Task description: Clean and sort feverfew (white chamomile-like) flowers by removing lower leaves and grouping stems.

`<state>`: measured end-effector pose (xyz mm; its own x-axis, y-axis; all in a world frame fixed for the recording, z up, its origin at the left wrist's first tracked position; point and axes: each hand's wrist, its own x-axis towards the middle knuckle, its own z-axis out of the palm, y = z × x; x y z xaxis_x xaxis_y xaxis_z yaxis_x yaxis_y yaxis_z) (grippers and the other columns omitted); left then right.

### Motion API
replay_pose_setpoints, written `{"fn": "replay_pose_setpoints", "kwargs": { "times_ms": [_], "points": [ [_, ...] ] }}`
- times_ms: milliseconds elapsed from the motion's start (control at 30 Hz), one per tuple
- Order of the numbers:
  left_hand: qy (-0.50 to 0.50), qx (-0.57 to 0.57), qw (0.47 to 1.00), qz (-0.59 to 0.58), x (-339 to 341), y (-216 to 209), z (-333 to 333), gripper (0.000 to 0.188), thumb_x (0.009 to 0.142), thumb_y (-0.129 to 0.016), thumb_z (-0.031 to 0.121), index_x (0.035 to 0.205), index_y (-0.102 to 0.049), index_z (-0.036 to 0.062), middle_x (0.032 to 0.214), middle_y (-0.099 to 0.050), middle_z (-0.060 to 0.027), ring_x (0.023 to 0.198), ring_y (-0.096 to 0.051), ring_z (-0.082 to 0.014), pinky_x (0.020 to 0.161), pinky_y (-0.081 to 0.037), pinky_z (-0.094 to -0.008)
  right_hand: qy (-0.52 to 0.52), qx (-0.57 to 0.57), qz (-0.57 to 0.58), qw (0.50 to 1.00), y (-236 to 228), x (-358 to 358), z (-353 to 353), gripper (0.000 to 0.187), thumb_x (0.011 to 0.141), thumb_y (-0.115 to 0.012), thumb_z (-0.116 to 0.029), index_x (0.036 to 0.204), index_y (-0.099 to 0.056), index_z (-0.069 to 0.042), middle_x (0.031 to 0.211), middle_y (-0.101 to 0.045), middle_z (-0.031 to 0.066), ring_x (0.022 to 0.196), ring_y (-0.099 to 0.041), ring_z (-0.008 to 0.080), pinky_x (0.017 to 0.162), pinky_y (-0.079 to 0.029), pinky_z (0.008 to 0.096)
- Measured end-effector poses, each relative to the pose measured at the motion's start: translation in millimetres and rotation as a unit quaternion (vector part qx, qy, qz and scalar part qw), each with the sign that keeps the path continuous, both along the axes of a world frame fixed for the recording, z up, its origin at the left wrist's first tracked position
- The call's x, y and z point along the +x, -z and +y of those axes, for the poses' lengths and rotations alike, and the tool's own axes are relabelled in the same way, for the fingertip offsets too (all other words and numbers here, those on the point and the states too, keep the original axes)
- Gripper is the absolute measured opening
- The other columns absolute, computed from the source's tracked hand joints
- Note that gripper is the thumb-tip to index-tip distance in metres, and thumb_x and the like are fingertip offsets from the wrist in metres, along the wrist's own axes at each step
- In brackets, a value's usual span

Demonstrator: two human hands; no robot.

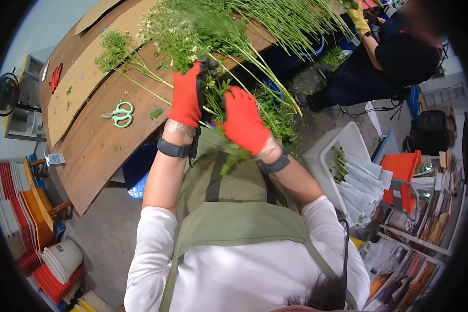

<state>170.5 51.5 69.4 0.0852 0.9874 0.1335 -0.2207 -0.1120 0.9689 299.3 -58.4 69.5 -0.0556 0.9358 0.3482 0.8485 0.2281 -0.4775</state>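
Both my hands wear red work gloves and are raised over the table's edge, close in front of my green apron (239, 223). My left hand (186, 96), its glove dark on the palm side, is closed round a leafy flower stem (211, 96). Beside it on the right, my right hand (244, 119) has its fingers curled against the leaves of that stem; the fingertips are partly hidden. Beyond them, a bunch of small white flowers (192, 36) lies on the wooden table (96, 156). Green-handled scissors (122, 115) rest to the left.
Cardboard (62, 114) covers the table's far left. Long green stems (286, 23) lie at the back. A co-worker in yellow gloves (360, 22) stands far right. A white tub (322, 151) with paper-wrapped bunches (361, 179) stands right, near an orange container (403, 177).
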Motion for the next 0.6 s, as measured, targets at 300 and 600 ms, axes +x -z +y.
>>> {"fn": "replay_pose_setpoints", "kwargs": {
  "times_ms": [300,600],
  "points": [
    [-0.078,-0.015,0.997,0.021,-121.1,23.1,114.7,0.027,0.101,-0.050,0.020,0.108,-0.071,0.0039,0.088,-0.072,-0.0052,0.071,-0.061,-0.0167,0.067,-0.048,-0.0289,-0.035,0.010,-0.138,0.990,6.9,27.0,-26.4,0.037,0.077,-0.077,-0.025,0.105,-0.062,-0.006,0.105,-0.065,0.0116,0.108,-0.060,0.0298,0.111,-0.036,0.0512],
    [-0.110,-0.023,0.988,-0.103,-272.2,-37.6,175.5,0.022,0.099,-0.057,0.023,0.107,-0.070,0.0061,0.094,-0.068,-0.0045,0.087,-0.061,-0.0159,0.072,-0.052,-0.0307,-0.028,-0.112,-0.187,0.976,96.8,143.1,-100.9,0.067,0.076,-0.082,-0.027,0.134,-0.056,-0.005,0.132,-0.059,0.0197,0.124,-0.056,0.0318,0.112,-0.037,0.0477]
  ]
}}
